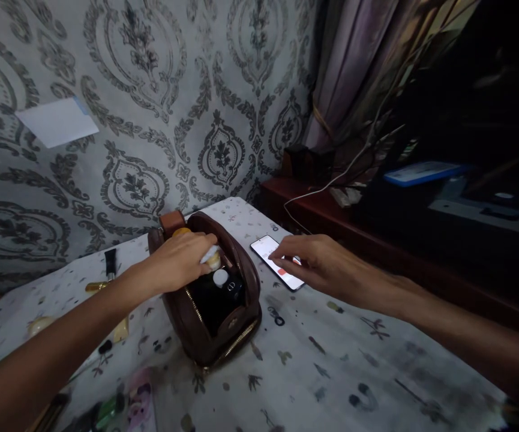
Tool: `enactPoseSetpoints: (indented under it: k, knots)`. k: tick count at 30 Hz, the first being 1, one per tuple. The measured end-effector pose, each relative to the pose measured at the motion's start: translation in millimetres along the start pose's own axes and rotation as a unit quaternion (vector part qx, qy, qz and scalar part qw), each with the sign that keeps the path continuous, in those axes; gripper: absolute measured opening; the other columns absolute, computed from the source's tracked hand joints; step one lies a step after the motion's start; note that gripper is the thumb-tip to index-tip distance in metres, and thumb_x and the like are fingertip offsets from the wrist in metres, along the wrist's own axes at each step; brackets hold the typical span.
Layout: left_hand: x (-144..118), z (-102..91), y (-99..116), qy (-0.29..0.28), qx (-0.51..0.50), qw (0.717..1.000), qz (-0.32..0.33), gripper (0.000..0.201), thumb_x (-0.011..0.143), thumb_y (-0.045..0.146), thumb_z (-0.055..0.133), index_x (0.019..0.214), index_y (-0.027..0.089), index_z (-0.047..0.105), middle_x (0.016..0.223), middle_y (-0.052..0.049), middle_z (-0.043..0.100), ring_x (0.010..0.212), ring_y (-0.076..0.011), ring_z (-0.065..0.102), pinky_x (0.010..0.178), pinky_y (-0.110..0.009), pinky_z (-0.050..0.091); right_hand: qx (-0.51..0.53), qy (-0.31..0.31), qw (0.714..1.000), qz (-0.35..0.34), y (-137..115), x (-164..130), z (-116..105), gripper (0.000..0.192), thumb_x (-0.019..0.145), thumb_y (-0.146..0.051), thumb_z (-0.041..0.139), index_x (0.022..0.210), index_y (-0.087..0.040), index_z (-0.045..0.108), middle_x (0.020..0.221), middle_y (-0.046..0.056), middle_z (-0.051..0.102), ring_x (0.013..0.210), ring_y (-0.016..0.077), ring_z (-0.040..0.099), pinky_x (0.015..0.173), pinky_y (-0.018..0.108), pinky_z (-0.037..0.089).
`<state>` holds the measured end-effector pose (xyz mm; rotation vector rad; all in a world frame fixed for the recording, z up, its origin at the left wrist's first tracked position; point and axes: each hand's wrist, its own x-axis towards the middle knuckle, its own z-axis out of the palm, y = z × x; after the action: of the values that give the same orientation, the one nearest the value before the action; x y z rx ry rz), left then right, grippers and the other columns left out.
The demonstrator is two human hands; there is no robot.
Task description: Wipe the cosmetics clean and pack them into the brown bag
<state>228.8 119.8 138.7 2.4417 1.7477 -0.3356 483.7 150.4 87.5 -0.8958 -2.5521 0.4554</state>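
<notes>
Along the left rim of the bench (376,354), which wears a pale printed cloth, small loose things crowd the edge: a black-capped tube (110,263) near the wall, a gold-coloured stick (96,287) beside it, and blurred items at the near corner that I cannot tell apart. Over these the left forearm crosses, and the left hand (182,259) sits on top of the open brown pouch (205,336), its fingers (203,249) curled closed round a small pale bottle (212,258) held just at the mouth of the pouch. Inside the pouch a dark bottle with a white cap (221,278) stands upright, and an orange-topped item (180,231) shows behind the hand; the zip edge gapes wide toward the viewer. Right of the pouch lies a strip of bare cloth, then a phone (266,246) flat on the bench with its screen lit. The right hand (317,264) hovers over it, fingers loosely spread and holding nothing, one fingertip touching the screen. Beyond the phone the bench edge runs close to a dark wooden ledge (313,210), while the near right stretch of cloth lies open
</notes>
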Motion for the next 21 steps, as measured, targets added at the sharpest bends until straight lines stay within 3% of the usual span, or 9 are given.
enactPoseSetpoints:
  k: [8, 15, 21]
  knots:
    - [-1, 3.9, -10, 0.016, -0.047, 0.999, -0.002, 0.041, 0.085, 0.024, 0.063, 0.124, 0.019, 0.055, 0.12, -0.01, 0.064, 0.114, -0.0291, 0.057, 0.09, -0.036, 0.044, 0.019, 0.008, 1.0, 0.011, 6, -8, 10, 0.028, 0.095, -0.03, 0.046, 0.089, -0.018, 0.071, 0.081, 0.007, 0.07, 0.069, 0.016, 0.061, 0.063, 0.026, 0.042]
    - [-2, 1.2, -7, 0.005, -0.033, 0.999, 0.003, 0.032, 0.085, 0.023, 0.059, 0.117, 0.019, 0.061, 0.108, -0.01, 0.067, 0.107, -0.0301, 0.06, 0.087, -0.037, 0.045, 0.023, -0.012, 1.0, 0.013, -5, -7, 12, 0.027, 0.095, -0.027, 0.046, 0.085, -0.018, 0.069, 0.081, 0.007, 0.071, 0.066, 0.0155, 0.062, 0.061, 0.025, 0.042]
    - [-4, 0.1, -10, 0.015, -0.031, 0.999, 0.003, 0.042, 0.082, 0.025, 0.061, 0.124, 0.023, 0.057, 0.115, -0.009, 0.067, 0.111, -0.0299, 0.059, 0.087, -0.035, 0.045, 0.023, -0.013, 1.0, 0.006, -11, -11, 13, 0.029, 0.095, -0.029, 0.045, 0.091, -0.018, 0.071, 0.083, 0.008, 0.072, 0.07, 0.0178, 0.065, 0.062, 0.027, 0.044]
